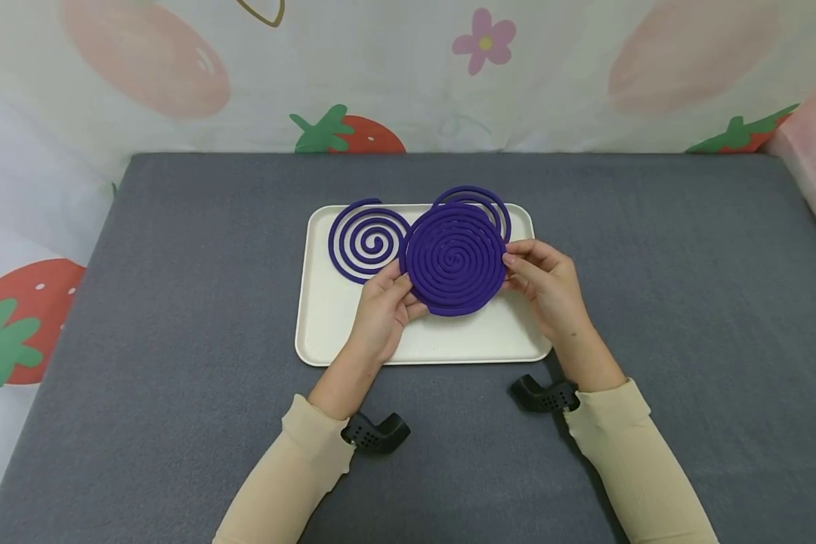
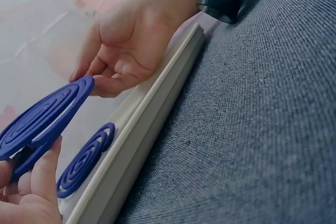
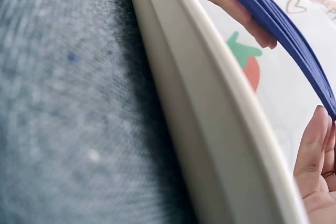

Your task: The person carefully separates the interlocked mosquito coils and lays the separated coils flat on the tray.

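Observation:
Both hands hold up a round, tightly wound purple mosquito coil (image 1: 454,261) above a white tray (image 1: 343,332). My left hand (image 1: 384,310) pinches its lower left edge, the thumb on top. At the opposite edge, my right hand (image 1: 547,283) grips it between thumb and fingers. The left wrist view shows the held coil (image 2: 44,114) tilted, with a gap between its layers or turns. One looser spiral coil (image 1: 377,246) lies on the tray's left part. Another coil (image 1: 472,190), partly hidden by the held one, is at the back right of the tray.
A grey cloth-covered table (image 1: 190,302) lies around the tray. Behind it hangs a white curtain (image 1: 408,68) printed with strawberries and flowers. Each wrist wears a black camera mount, the left mount (image 1: 377,434) and the right mount (image 1: 544,394).

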{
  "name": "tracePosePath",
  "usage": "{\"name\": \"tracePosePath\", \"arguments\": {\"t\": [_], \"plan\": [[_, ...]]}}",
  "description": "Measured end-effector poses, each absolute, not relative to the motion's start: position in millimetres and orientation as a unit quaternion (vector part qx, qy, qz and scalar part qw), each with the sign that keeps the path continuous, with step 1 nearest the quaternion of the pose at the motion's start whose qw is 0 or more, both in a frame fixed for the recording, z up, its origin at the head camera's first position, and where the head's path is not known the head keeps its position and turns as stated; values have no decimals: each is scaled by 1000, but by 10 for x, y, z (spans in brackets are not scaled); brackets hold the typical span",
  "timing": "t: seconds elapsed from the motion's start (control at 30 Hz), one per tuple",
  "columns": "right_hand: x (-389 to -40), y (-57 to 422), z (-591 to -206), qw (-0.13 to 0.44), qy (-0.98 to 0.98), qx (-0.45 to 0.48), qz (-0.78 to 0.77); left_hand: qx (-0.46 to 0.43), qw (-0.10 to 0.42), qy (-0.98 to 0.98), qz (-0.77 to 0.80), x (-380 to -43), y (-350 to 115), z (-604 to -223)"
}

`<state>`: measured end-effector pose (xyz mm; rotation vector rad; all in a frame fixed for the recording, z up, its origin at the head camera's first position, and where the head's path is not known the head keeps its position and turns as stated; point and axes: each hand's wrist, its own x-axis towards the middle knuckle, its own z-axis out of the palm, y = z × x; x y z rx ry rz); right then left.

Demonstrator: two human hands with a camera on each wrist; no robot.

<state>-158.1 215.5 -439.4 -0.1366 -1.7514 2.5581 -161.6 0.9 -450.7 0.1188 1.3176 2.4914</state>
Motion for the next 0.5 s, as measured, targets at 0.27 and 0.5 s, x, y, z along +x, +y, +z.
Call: {"name": "tracePosePath", "arguments": {"t": [0.27, 0.5], "plan": [[-1577, 2147, -4402, 36, -587, -29, 808, 38, 149, 480, 864, -1626, 17, -4536], [-1583, 2156, -4408, 29, -590, -28, 807, 39, 146, 485, 862, -1630, 16, -4545]]}}
